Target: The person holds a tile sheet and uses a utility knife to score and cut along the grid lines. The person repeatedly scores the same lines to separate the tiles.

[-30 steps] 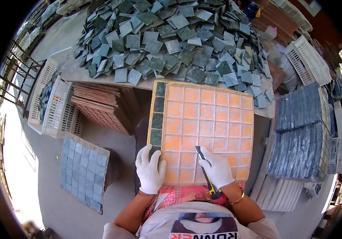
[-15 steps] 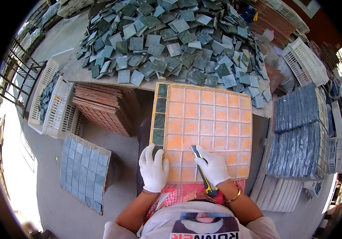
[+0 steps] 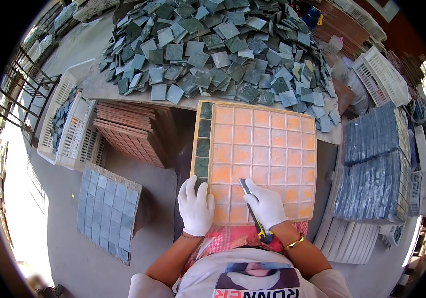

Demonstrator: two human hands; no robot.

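Observation:
In front of me lies an orange grid board with raised pale lines marking square cells. It sits over a second board, whose left strip shows a column of dark green tiles. My left hand, in a white glove, rests its slightly spread fingertips at the lower end of this column, beside the grid's left edge. My gloved right hand is closed around a black and yellow utility knife. Its tip points up and left over the grid's lower middle.
Loose green tiles are heaped on the table beyond. Left are a white crate, stacked reddish grid boards and a tile-covered panel. Stacks of wrapped blue-grey tile sheets stand right, below a white basket.
The whole view has shifted slightly. Both hands stay in nearly the same place on the boards, and the knife is still in my right hand.

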